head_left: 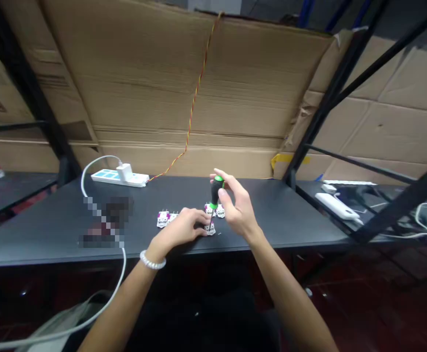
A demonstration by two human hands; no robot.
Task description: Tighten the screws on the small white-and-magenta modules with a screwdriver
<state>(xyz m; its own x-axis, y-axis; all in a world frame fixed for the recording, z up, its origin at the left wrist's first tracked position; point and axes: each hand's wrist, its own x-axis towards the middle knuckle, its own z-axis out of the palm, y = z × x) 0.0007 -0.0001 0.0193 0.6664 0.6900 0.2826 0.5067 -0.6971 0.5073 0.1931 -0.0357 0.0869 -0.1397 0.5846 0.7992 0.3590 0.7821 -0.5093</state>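
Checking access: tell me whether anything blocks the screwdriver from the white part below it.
Nothing visible: the screwdriver in the right hand reaches down to the white part, with the left hand at its edge.

screwdriver handle (216,192): plastic | tabletop (264,210): matt, smooth | backing (143,98): creased cardboard | power strip (138,180): plastic

white power strip (137,180) and small parts (163,219) on black tabletop (272,210)

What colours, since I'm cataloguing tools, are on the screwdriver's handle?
The screwdriver's handle is black with green ends, as the head view shows.
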